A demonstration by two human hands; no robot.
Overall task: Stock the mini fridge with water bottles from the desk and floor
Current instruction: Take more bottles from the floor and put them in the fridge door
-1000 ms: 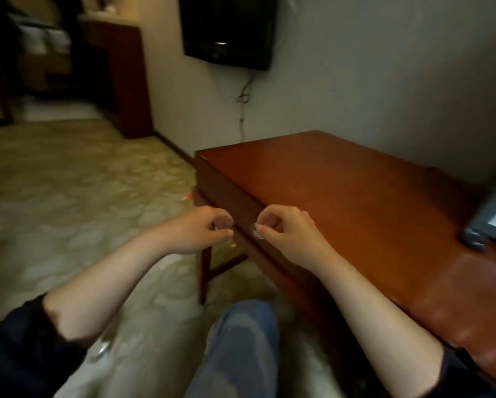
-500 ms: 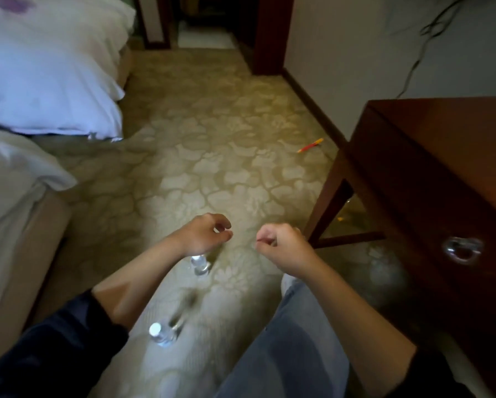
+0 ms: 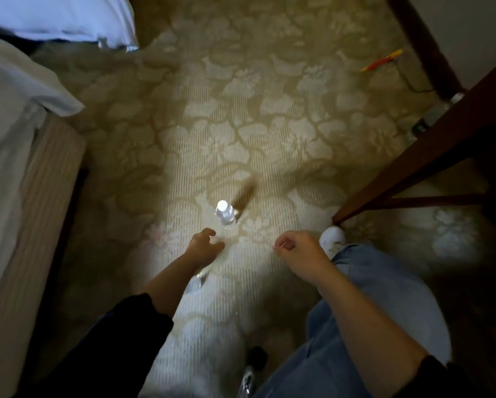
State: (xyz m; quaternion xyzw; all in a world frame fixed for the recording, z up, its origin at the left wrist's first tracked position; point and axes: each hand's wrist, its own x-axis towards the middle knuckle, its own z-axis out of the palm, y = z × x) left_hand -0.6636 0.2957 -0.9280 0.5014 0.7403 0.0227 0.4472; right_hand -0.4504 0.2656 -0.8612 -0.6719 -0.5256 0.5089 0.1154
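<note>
Observation, head view. A water bottle (image 3: pixel 225 212) is standing upright on the patterned carpet (image 3: pixel 269 133) at frame centre, white cap facing the camera, so its long axis is running roughly vertical, nearly along the line of sight. Its shadow is falling toward the upper right.

Left hand (image 3: pixel 203 249) is hovering just below the bottle in the frame, fingers loosely curled with a moderate gap between thumb and forefinger, holding nothing. The bottle is lying just up and slightly right of these fingers, near but apart. Right hand (image 3: pixel 295 251) is sitting to the lower right of the bottle, fingers curled into a loose fist, empty as far as can be told; it is clearly farther off.

A second bottle (image 3: pixel 195 282) is showing partly under the left forearm, blurred; its pose cannot be told.

Judgement: the left hand is the nearer one, and a grasp would likely call for wrapping the body from the side, below the cap.

Desk leg (image 3: pixel 413 156) is occupying the right of the frame, bedding (image 3: pixel 16 90) the left. The fridge is not in view.
</note>
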